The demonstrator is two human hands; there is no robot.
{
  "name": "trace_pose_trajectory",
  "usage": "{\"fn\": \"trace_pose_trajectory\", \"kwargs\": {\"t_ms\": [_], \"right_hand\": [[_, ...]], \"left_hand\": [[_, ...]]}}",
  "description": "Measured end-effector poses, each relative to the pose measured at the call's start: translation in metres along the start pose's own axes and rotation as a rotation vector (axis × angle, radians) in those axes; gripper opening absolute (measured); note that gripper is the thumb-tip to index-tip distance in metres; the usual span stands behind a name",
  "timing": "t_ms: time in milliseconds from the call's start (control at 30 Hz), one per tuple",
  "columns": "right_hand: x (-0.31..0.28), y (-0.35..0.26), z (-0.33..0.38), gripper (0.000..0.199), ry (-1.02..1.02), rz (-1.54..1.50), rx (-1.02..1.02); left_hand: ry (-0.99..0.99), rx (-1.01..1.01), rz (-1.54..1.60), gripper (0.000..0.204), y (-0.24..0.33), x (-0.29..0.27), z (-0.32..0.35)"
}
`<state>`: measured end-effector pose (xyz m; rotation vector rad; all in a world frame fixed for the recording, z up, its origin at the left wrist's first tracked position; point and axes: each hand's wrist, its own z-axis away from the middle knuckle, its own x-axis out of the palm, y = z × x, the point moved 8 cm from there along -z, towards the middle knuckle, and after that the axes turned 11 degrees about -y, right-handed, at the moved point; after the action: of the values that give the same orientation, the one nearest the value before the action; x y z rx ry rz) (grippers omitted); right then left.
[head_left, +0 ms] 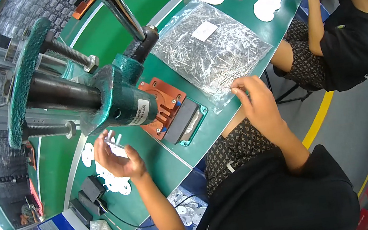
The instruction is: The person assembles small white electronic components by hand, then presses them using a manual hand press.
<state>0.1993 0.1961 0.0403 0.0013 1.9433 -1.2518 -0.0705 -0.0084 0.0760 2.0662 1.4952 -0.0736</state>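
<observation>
The landmark is the green cast-metal press [117, 98] with a bare steel shaft. Beneath its head, the orange-red slotted metal fixture plate [162, 94] adjoins a dark rectangular block [182, 123].

Left hand [121, 160]: positioned to the left of the fixture plate, near the lower side of the press head. Fingers are half curled and the thumb stands apart from them. A small pale part with short silver rods [115, 143] shows between fingers and thumb; whether it is firmly gripped cannot be told.

Right hand [261, 106]: positioned to the right of the press, at the near edge of the clear plastic bag of loose silver metal pins [226, 49]. Thumb and forefinger tips are almost together; whether a pin is between them cannot be told. The bag lies flat, beyond and to the right of the press, with a white paper slip [205, 31] on it.

White round plastic discs [121, 185] lie to the lower left of the press, just beside the left hand and well apart from the right hand.
</observation>
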Motion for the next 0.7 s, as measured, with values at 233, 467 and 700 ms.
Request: {"fn": "trace_pose_trajectory", "kwargs": {"t_ms": [233, 467, 700], "right_hand": [[0.032, 0.0, 0.005, 0.03, -0.337, -0.91, 0.082], [0.055, -0.042, 0.01, 0.017, -0.191, -1.076, -0.162], [0.058, -0.055, 0.008, 0.016, -0.201, -0.811, -0.252]], "left_hand": [[-0.388, 0.258, -0.099, 0.055, 0.069, 0.057, -0.001], [-0.505, 0.192, 0.023, 0.061, 0.071, 0.076, 0.0], [-0.541, 0.192, 0.048, 0.073, 0.068, 0.079, 0.004]]}}
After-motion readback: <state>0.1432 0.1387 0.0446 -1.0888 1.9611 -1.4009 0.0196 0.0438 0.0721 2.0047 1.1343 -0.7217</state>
